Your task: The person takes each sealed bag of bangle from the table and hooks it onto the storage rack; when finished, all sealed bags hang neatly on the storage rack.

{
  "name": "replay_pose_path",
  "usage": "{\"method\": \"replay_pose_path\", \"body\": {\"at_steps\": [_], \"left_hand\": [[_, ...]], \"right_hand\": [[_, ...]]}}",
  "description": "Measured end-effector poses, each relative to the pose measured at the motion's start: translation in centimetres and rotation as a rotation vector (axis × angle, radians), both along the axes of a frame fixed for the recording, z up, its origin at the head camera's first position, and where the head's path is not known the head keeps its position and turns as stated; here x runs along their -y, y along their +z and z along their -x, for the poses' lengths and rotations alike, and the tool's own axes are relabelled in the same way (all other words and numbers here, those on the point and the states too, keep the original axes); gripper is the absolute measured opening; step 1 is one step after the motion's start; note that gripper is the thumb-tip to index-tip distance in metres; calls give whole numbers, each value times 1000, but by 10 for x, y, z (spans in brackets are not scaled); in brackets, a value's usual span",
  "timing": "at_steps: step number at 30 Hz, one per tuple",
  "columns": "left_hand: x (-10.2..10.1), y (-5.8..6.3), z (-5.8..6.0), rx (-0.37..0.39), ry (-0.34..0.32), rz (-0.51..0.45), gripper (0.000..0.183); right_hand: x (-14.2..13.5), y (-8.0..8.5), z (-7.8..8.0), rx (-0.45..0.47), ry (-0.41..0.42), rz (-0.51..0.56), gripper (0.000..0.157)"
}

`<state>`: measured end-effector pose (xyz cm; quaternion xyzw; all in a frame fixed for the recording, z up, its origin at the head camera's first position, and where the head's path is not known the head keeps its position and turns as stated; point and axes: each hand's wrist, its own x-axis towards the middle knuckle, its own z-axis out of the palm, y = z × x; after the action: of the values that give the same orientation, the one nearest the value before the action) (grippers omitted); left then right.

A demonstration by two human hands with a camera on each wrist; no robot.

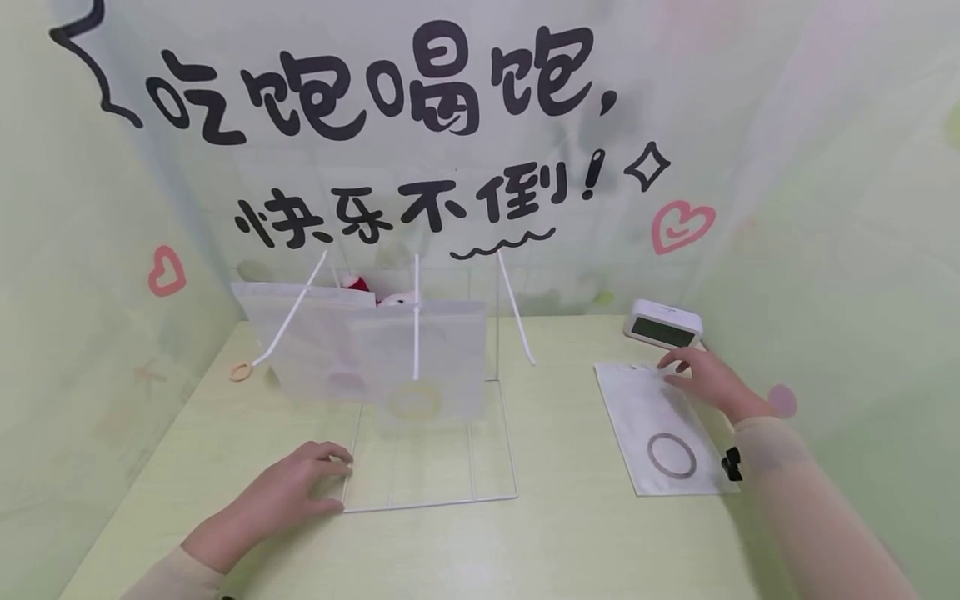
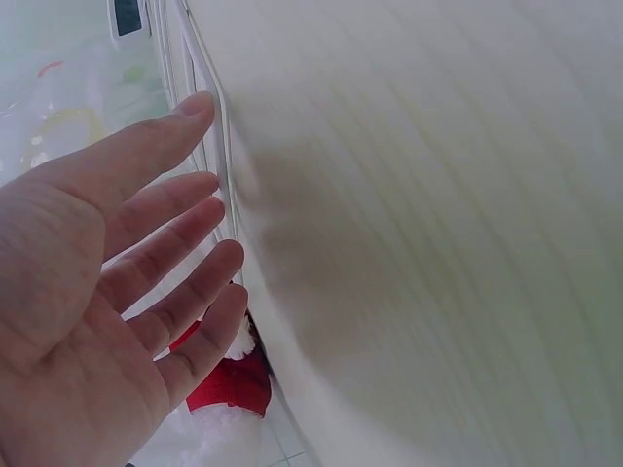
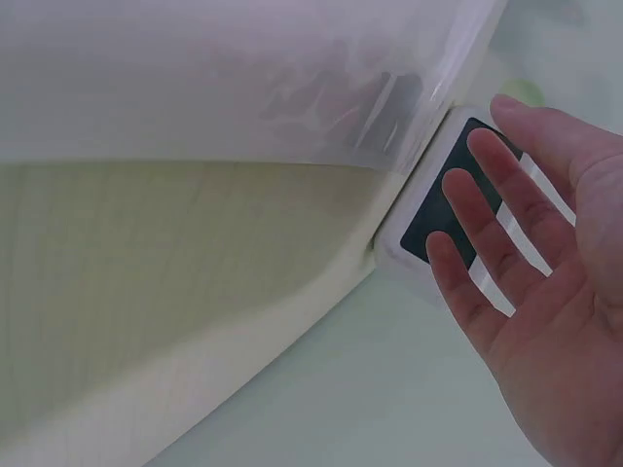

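My left hand (image 1: 296, 492), fingers spread and nearly straight, is at the left front corner of a white wire rack (image 1: 517, 312). In the left wrist view its fingertips (image 2: 222, 255) lie right at the rack's base wire. Two translucent pouches hang on the rack, a left one (image 1: 300, 358) and a right one (image 1: 450, 350) with a yellow ring. My right hand (image 1: 708, 383) is over the top edge of a flat white pouch (image 1: 630, 417) bearing a grey-brown ring (image 1: 651, 454). Its fingers are loosely extended, with nothing gripped.
A white digital clock (image 1: 663, 312) stands at the back right, just beyond my right hand. Behind the hanging pouches, a red and white plush (image 1: 356, 285) partly shows. An orange ring (image 1: 232, 372) appears by the left prong's tip. Printed curtains enclose the table (image 1: 570, 542).
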<state>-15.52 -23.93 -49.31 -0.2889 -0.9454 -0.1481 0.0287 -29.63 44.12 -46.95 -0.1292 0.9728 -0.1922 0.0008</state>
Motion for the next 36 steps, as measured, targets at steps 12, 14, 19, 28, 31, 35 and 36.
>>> {"method": "replay_pose_path", "body": {"at_steps": [12, 14, 19, 28, 31, 35, 36], "left_hand": [[-1, 0, 2, 12, -2, -1, 40], [0, -2, 3, 10, -3, -6, 40], [1, -2, 2, -14, -2, -7, 41], [1, 0, 1, 13, -2, 3, 40], [0, -1, 1, 4, 4, 5, 40], [0, -1, 1, -4, 1, 4, 40], [0, -1, 1, -3, 0, 4, 40]], "right_hand": [[-20, -12, 12, 97, -48, 24, 26], [-23, -14, 15, 102, -53, 21, 27], [-23, -19, 20, 91, -52, -2, 26], [-21, -24, 23, 68, -74, -4, 23], [-21, -24, 23, 42, -69, -1, 26], [-21, -23, 22, -40, -46, 10, 28], [-22, -23, 21, -58, -42, 13, 27]]}}
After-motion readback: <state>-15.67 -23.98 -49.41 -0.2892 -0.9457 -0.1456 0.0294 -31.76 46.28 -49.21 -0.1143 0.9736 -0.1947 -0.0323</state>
